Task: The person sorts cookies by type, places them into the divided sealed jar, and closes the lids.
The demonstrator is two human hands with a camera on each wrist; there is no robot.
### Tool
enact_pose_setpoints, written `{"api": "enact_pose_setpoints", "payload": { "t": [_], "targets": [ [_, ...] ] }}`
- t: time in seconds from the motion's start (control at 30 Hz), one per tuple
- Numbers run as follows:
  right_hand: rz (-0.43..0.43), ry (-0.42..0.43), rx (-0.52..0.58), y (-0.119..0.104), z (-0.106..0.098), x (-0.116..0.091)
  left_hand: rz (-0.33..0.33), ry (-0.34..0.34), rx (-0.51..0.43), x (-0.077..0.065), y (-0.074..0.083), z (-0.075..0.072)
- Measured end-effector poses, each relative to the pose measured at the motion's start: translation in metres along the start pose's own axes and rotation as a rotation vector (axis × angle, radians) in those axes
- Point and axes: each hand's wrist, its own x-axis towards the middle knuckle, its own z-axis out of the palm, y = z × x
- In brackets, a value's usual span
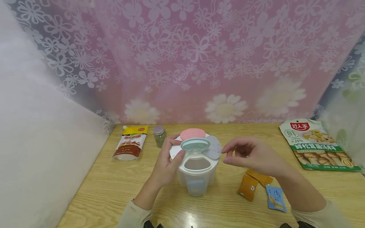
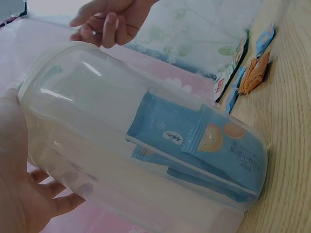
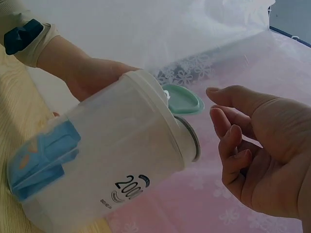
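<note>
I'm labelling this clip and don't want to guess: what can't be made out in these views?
- Left wrist view: how many blue packets lie in the translucent container; they overlap.
- Right wrist view: most fingers of the left hand; the translucent container hides them.
- Head view: any small print on the orange packets; too small.
- Head view: the rest of the left sleeve; cut off by the bottom edge.
</note>
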Motion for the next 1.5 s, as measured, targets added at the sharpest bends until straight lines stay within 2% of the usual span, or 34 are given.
{"api": "enact_pose_setpoints", "payload": {
  "t": [0.17, 0.63, 0.9, 1.13, 1.5],
  "targets": [
    [0.013, 0.026, -0.049, 0.012, -0.013, -0.007, -0.002, 0.004, -0.002, -0.001, 0.0, -0.001],
    [0.199, 0.11, -0.086, 0.054, -0.035, -0.032, 0.01, -0.002, -0.008, 0.0, -0.001, 0.0],
    [0.203, 0.167, -0.237, 0.09, -0.045, -0.044, 0.017, 0.005, -0.006, 0.0, 0.0, 0.0],
    [0.294, 0.17, -0.181, 0.121, -0.052, -0.059, -0.003, -0.008, -0.001, -0.002, 0.0, -0.001],
    [0.411, 0.183, -0.216, 0.155, -0.059, -0.073, -0.016, -0.007, 0.004, -0.001, 0.001, -0.001]
  ]
}}
